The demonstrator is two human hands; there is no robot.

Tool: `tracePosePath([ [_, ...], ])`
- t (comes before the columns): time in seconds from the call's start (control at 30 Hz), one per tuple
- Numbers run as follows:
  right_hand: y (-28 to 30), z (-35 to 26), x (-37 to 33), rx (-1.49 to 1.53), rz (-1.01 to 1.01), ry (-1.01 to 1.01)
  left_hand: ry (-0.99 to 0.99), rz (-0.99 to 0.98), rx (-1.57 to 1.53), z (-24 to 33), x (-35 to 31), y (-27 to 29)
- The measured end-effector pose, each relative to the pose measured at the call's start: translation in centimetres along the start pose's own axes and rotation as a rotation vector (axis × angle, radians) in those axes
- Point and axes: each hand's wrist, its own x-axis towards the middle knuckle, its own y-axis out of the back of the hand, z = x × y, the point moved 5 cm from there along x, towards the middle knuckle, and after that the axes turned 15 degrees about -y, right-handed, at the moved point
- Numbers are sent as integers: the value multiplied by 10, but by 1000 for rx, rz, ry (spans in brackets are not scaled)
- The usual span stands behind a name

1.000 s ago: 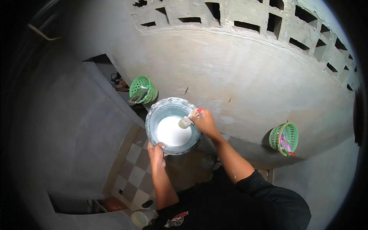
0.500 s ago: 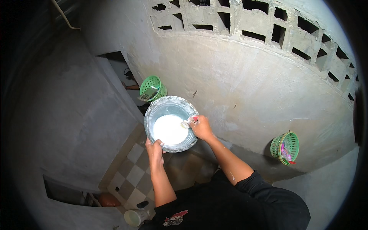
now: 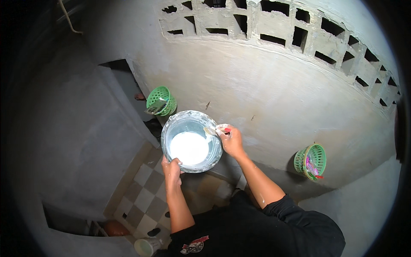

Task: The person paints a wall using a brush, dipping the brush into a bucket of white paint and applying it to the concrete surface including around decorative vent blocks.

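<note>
Two hands busy: our left hand (image 3: 172, 168) has its fingers clamped on the near rim of the bucket (image 3: 191, 140) of white paint, right hand (image 3: 231, 140) fingers clamped on the brush (image 3: 214, 130) at the bucket's right rim. We're loading paint, probably; next call is wiping excess before the wall (image 3: 274, 90).

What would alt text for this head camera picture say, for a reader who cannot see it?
Seen from above, a person's left hand holds a bucket of white paint by its rim, while the right hand rests a paintbrush on the far edge. Ahead is a grey plastered wall with two green baskets hung on it, and checkered floor tiles lie below.
</note>
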Motion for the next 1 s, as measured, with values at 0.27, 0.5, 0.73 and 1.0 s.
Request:
tracePosePath([
  [0.27,1,-28,-24,-210,21,196,29,-39,23,-7,-7,-16],
  [0.5,19,10,4,148,123,61,11,-60,-147,0,-2,-18],
  [0.73,13,19,17,724,-114,-202,2,-192,-70,7,0,-9],
  [1.0,36,-45,9,744,-34,-274,-622,-134,571,28,25,6],
])
